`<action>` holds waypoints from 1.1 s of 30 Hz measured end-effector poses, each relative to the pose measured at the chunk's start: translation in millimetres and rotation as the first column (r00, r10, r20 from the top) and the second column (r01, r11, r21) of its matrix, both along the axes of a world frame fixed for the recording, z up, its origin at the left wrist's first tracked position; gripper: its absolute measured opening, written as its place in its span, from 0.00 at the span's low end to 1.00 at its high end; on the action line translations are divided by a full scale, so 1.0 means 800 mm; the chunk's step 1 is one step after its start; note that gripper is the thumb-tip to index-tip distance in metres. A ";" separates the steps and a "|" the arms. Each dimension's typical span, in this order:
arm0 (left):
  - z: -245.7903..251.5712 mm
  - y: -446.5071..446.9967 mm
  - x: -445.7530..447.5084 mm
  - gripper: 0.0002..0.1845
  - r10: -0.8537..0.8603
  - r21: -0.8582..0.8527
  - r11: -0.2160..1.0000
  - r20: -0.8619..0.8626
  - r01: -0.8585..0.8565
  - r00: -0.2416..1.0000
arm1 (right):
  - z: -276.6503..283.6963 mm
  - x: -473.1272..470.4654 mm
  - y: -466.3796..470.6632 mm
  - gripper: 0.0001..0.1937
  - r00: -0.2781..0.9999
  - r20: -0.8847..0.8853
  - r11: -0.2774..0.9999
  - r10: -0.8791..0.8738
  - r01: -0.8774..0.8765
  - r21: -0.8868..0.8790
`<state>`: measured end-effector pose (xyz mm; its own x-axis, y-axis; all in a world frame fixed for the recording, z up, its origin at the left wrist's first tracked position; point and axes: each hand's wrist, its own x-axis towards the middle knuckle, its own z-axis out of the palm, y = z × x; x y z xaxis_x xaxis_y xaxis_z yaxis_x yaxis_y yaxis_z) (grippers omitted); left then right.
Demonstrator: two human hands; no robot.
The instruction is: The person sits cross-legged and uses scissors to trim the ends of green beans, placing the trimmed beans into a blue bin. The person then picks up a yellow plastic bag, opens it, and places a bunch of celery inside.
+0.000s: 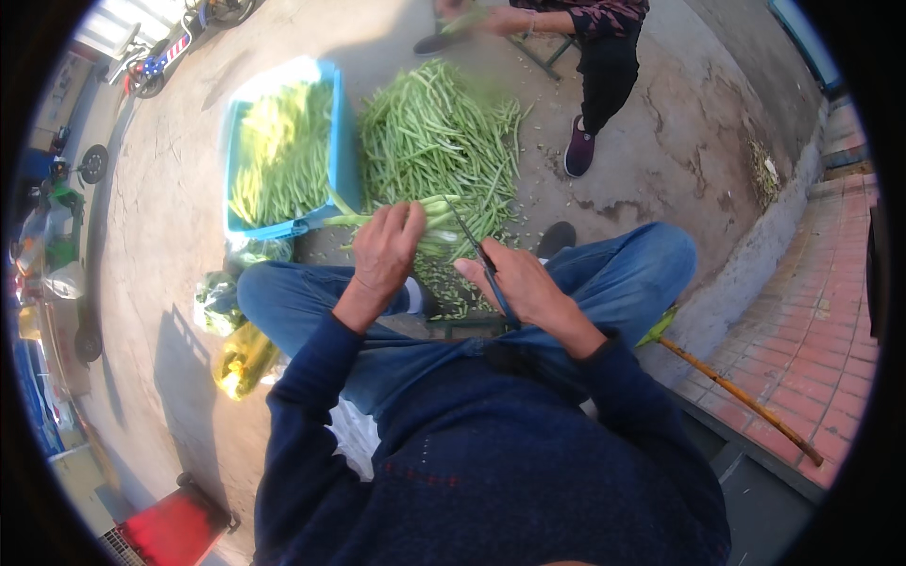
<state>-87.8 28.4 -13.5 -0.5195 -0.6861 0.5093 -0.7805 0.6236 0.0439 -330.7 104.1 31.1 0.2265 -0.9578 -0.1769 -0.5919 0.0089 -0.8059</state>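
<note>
My left hand (389, 244) is closed around a bunch of long green beans (442, 206), whose ends stick out on both sides of the fist. In my right hand (520, 279) is a pair of dark-bladed scissors (465, 230), its tips at the right end of the bunch. Whether the blades are apart is hard to tell. Beyond my hands lies a big heap of green beans (442, 134) on the concrete. A blue plastic crate (345, 134), left of the heap, holds many more beans. Small cut pieces (456, 286) are scattered on the ground between my feet.
Across the heap a person (601, 71) sits, hands holding something green. Plastic bags (241, 361) of produce stand by my left knee. A wooden-handled stick (743, 400) leans at right near a tiled ledge (800, 318). A scooter (156, 64) and red container (177, 523) are farther off.
</note>
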 end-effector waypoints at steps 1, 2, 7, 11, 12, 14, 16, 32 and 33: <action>0.002 0.000 0.001 0.27 0.003 -0.006 1.000 -0.009 -0.003 1.000 | -0.006 0.001 0.000 0.24 1.000 0.018 1.000 -0.014 0.014 -0.025; 0.002 0.000 0.002 0.27 0.006 -0.013 1.000 -0.017 -0.006 1.000 | -0.014 0.002 -0.001 0.25 0.999 0.037 0.998 -0.027 0.029 -0.050; -0.007 0.008 0.006 0.23 0.023 -0.051 0.998 -0.096 -0.028 0.995 | -0.022 0.012 0.006 0.24 0.973 0.179 0.982 -0.145 0.164 -0.097; -0.020 0.016 0.017 0.26 0.072 0.003 0.997 -0.237 -0.073 0.969 | -0.008 0.003 0.016 0.22 0.958 0.226 0.981 -0.178 0.189 -0.031; -0.024 0.016 0.019 0.26 0.073 -0.003 0.997 -0.259 -0.077 0.963 | -0.002 0.002 0.020 0.22 0.952 0.248 0.983 -0.182 0.183 0.017; -0.031 0.015 0.023 0.27 0.074 -0.014 0.997 -0.304 -0.082 0.950 | -0.009 -0.002 0.027 0.23 0.955 0.260 0.989 -0.143 0.145 0.009; -0.032 0.015 0.025 0.25 0.071 -0.005 0.997 -0.349 -0.078 0.935 | -0.006 0.002 0.035 0.23 0.949 0.284 0.990 -0.137 0.137 0.021; -0.019 -0.011 0.014 0.16 0.501 0.587 0.763 -0.802 0.271 0.326 | -0.004 0.015 0.067 0.23 0.853 0.471 0.935 -0.226 0.054 0.351; -0.020 -0.015 0.013 0.17 0.506 0.566 0.759 -0.824 0.322 0.254 | -0.003 0.017 0.066 0.23 0.845 0.485 0.931 -0.228 0.042 0.364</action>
